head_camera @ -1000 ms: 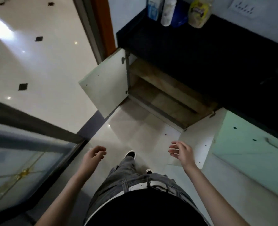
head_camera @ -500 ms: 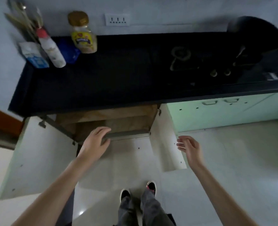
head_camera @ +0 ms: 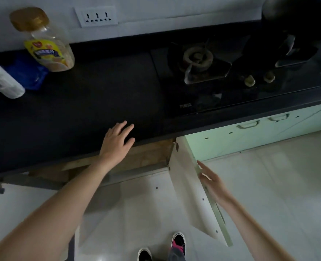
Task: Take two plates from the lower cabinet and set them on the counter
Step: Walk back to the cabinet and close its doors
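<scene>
The black counter (head_camera: pixel 91 102) runs across the view, with the lower cabinet (head_camera: pixel 144 157) open beneath its front edge. Only a wooden strip of the cabinet's inside shows; no plates are visible. My left hand (head_camera: pixel 116 142) lies flat with fingers spread on the counter's front edge, holding nothing. My right hand (head_camera: pixel 212 182) is open, its fingers against the outer edge of the open right cabinet door (head_camera: pixel 191 196). The open left door (head_camera: pixel 14 210) fills the lower left.
A gas hob (head_camera: pixel 199 63) with a dark pan (head_camera: pixel 295 21) is set in the counter's right half. A yellow-labelled jar (head_camera: pixel 48 46), a blue bag (head_camera: pixel 25 72) and a white bottle (head_camera: pixel 1 80) stand at the back left. Green closed cabinet doors (head_camera: pixel 250 134) run right. My shoes (head_camera: pixel 178 243) are on the tiled floor.
The view has swung to face the counter and come closer. My left hand rose from the cabinet opening onto the counter's edge. My right hand moved to the right door's edge.
</scene>
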Motion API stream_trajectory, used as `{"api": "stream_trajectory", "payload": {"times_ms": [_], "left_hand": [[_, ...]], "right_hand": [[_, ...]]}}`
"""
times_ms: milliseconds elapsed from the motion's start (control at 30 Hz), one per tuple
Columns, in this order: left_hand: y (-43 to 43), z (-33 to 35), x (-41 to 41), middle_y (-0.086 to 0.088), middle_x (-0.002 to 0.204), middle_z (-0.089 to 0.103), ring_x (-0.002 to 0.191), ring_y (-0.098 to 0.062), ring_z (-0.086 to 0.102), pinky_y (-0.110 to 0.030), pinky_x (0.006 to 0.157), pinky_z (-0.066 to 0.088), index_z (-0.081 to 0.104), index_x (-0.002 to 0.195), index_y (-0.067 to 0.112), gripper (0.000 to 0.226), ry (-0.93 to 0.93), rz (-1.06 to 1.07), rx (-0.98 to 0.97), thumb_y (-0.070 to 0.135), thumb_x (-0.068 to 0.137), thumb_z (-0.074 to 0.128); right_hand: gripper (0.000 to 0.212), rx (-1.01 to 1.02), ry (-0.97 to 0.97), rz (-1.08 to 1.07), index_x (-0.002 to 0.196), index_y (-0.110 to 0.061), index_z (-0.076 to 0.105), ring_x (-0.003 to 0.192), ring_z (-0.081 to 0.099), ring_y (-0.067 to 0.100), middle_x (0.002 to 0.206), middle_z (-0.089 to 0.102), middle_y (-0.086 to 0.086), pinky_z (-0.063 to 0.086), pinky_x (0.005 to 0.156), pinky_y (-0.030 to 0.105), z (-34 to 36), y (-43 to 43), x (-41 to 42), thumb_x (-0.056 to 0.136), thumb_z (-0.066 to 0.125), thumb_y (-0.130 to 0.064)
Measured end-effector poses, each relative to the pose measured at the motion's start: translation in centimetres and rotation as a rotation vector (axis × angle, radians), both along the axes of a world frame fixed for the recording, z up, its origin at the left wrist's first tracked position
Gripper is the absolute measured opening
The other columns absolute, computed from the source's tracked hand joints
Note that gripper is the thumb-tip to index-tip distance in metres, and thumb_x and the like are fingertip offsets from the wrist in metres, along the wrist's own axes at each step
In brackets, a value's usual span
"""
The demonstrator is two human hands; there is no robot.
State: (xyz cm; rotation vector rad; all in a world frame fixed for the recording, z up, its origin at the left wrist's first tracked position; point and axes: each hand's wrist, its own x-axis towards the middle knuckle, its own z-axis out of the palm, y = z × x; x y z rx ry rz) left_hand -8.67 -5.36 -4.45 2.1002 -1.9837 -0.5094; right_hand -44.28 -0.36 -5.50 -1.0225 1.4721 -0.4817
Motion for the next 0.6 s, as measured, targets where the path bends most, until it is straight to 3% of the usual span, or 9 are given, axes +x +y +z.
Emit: {"api": "stream_trajectory", "payload": {"times_ms": [100,233,367,467,600], "left_hand": [[-1.4,-0.7,1.7,0.003,0.164,0.019,0.152,-0.019,0.009,-0.041,0.122,0.008,0.027,0.152,0.033,0.057,-0.091,-0.079,0.004,0.053,0.099,0.033],[-2.8,-0.4,3.6,0.003,0.165,0.015,0.152,-0.019,0.007,-0.045,0.123,0.007,0.017,0.154,0.035,0.067,-0.232,-0.229,0.002,0.065,0.095,0.019],[-2.8,-0.5,3.9,0.001,0.163,0.022,0.151,-0.023,0.015,-0.049,0.122,0.012,0.020,0.154,0.034,0.066,-0.268,-0.241,-0.033,0.065,0.095,0.020],[-2.8,-0.4,4.2,0.000,0.161,0.027,0.150,-0.024,0.020,-0.049,0.121,0.015,0.025,0.153,0.036,0.064,-0.250,-0.237,-0.044,0.065,0.095,0.024],[-2.9,-0.3,4.3,0.002,0.160,0.027,0.149,-0.022,0.020,-0.047,0.121,0.015,0.025,0.152,0.038,0.063,-0.257,-0.239,-0.042,0.065,0.095,0.026]], "right_hand": [[0.055,0.033,-0.041,0.068,0.146,-0.026,0.046,0.084,0.056,0.016,0.097,0.071,0.001,0.043,0.079,0.029,0.1,-0.3,0.0,0.097,0.051,-0.002],[0.058,0.128,-0.142,0.089,0.142,-0.044,0.037,0.083,0.067,0.015,0.090,0.077,-0.008,0.054,0.080,0.034,0.5,-0.3,1.1,0.099,0.053,-0.009],[0.070,0.208,-0.264,-0.017,0.146,-0.043,0.033,0.098,0.070,0.032,0.113,0.074,0.012,0.056,0.090,0.051,-0.2,0.7,4.1,0.094,0.062,-0.007],[0.075,0.202,-0.324,-0.185,0.151,-0.034,0.032,0.097,0.073,0.024,0.120,0.072,0.012,0.061,0.083,0.043,-1.4,1.9,8.7,0.090,0.068,-0.010],[0.074,0.173,-0.395,-0.474,0.145,-0.048,0.035,0.129,0.057,0.022,0.141,0.056,0.012,0.051,0.101,0.050,-2.2,2.6,16.8,0.089,0.071,-0.018]]}}
